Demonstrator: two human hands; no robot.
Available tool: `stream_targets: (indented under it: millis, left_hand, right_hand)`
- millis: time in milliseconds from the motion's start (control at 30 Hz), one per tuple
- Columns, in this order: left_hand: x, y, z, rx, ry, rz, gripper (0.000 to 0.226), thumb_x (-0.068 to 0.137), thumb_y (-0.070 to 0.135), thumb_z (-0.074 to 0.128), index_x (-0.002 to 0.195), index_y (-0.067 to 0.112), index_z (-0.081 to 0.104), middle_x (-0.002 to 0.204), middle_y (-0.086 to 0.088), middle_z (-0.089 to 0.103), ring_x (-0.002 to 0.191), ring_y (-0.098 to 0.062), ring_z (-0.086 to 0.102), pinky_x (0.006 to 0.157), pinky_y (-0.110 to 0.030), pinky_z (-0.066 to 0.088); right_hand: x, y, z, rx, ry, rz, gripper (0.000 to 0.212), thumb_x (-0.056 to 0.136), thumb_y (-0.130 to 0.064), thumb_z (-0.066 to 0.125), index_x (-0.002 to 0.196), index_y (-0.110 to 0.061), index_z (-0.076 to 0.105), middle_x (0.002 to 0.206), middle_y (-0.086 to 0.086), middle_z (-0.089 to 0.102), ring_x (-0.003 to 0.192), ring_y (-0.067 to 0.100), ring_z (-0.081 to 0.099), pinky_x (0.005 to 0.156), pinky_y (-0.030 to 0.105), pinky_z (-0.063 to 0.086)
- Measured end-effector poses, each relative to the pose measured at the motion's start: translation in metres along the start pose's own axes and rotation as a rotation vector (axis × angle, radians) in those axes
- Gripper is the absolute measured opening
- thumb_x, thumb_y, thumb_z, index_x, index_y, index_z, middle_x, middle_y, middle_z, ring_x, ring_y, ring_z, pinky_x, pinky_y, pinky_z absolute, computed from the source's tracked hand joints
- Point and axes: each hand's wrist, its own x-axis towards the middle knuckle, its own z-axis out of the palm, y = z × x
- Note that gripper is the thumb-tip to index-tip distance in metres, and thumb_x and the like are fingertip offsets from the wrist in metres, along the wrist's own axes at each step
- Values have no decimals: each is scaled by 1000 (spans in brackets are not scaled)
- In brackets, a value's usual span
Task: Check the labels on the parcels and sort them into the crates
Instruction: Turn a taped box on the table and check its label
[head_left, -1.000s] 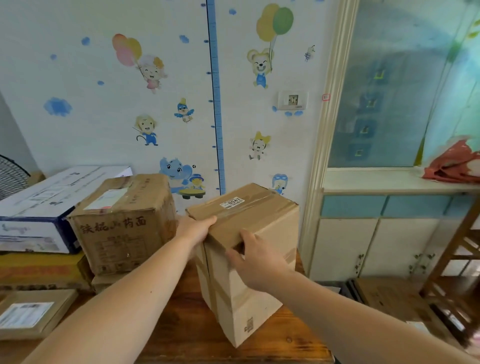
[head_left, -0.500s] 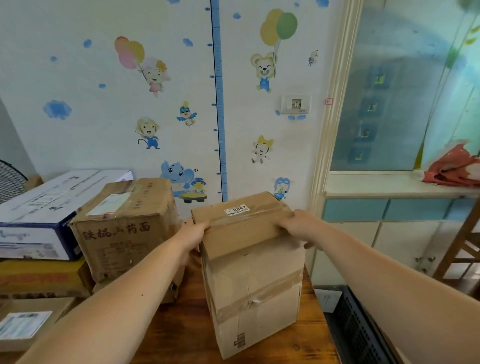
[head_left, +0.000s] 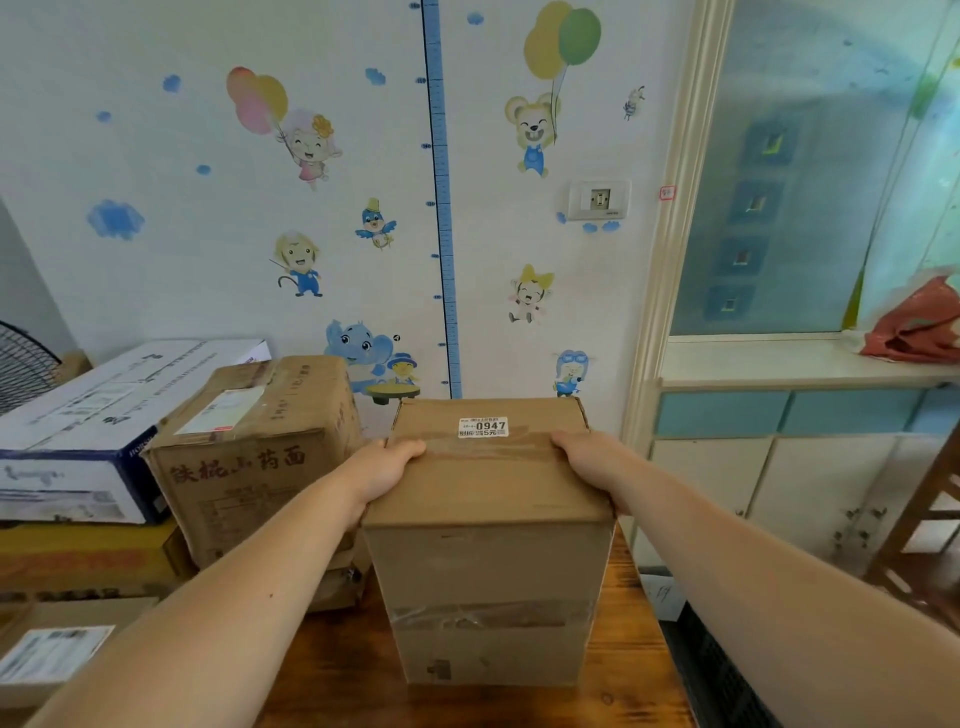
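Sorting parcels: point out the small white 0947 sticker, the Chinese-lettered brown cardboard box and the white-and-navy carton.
Small white 0947 sticker (head_left: 483, 427): head view, its centre.
Chinese-lettered brown cardboard box (head_left: 244, 470): head view, front face.
White-and-navy carton (head_left: 104, 410): head view, white top.

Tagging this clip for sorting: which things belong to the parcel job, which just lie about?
Job: tall brown cardboard parcel, held by left hand and right hand; white 0947 label; brown lettered cardboard box; dark ribbed crate.
Lying about: red crumpled bag, black wire fan.

Tall taped brown parcel (head_left: 488, 551) stands upright on table, white 0947 label (head_left: 483, 426) on top
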Motion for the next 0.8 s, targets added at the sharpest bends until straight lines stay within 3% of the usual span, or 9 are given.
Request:
stream_targets:
  millis: [133,333,400,433,500,567,667,800]
  left_hand:
    - [-4,3,1,-16,-35,-30,23,99,44,50,107,23,54,108,-9,66,106,-30,63,101,-47,49]
    - [-11,8,0,84,-42,-82,22,101,42,48,101,20,53,107,-10,65,106,-29,62,102,-49,47]
    - [-7,9,4,248,19,-4,34,101,43,44,122,16,49,120,-10,60,114,-29,58,105,-46,45]
    - [-3,10,5,407,60,66,48,101,44,43,140,15,39,137,-11,52,125,-30,51,109,-45,40]
    - [1,14,9,716,84,203,72,100,51,41,157,21,10,164,-8,13,147,-29,21,119,-44,24]
    - [1,16,15,875,37,251,86,93,66,40,158,23,2,165,-1,-10,151,-25,-7,121,-47,7]
    - [2,16,21,959,-1,218,95,87,76,38,157,24,2,165,-1,-10,150,-25,-16,121,-50,3]
    - [6,19,27,1013,0,186,93,86,78,36,157,27,3,165,2,-9,151,-29,-12,121,-52,8]
  right_hand:
    - [4,3,5,-13,67,-68,51,100,-45,40,130,-6,53,125,16,59,113,34,57,101,44,47]
    - [8,-1,4,-348,132,-172,64,101,-47,33,155,-17,15,148,15,39,128,35,46,107,46,40]
    - [9,-3,4,-466,177,-260,67,100,-51,33,157,-23,10,162,12,16,142,36,30,114,48,32]
    - [10,-3,5,-540,169,-301,68,99,-55,33,156,-23,14,164,9,7,147,34,20,117,49,26]
    - [9,-7,8,-658,118,-354,75,94,-66,32,154,-23,23,165,4,7,150,28,9,119,50,21]
    - [8,-11,11,-700,73,-363,83,88,-76,32,155,-27,22,164,3,7,151,25,2,119,52,21]
    - [10,-9,14,-703,63,-345,89,84,-80,35,155,-29,18,165,2,5,151,26,-4,118,53,21]
    - [17,-2,11,-708,56,-330,90,83,-82,30,155,-29,19,165,2,6,151,26,-8,120,54,16]
